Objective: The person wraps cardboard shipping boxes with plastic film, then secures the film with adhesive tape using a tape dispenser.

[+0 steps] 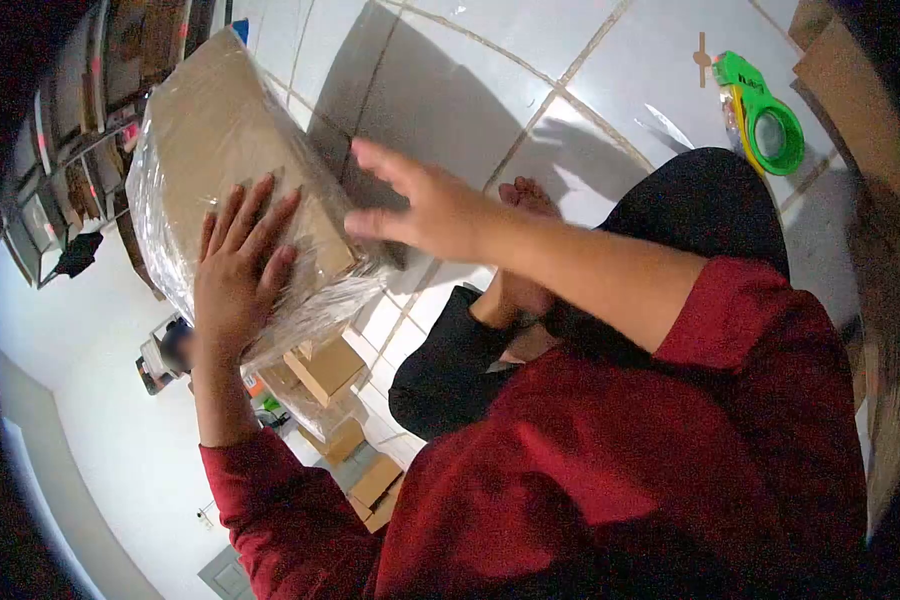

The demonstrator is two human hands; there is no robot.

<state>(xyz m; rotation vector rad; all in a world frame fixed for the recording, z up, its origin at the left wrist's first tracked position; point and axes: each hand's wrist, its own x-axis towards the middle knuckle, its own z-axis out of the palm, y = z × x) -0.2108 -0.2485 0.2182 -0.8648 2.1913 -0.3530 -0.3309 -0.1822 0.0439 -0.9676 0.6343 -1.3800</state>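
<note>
A large cardboard box [205,120] wrapped in clear plastic film stands tilted in this view, in front of my crossed legs. My left hand [240,265] lies flat on its broad face, fingers spread. Beside the box's near edge hovers my right hand [410,205], thumb and fingers apart, slightly blurred and holding nothing. Crinkled film [315,310] bunches along the lower end of the box.
On the tiled floor [450,80] to the right rests a green tape dispenser [775,130]. Brown cardboard [860,90] lines the right edge. Smaller boxes [330,370] stand behind my left arm. Shelving [80,120] and another person [175,350] appear at left.
</note>
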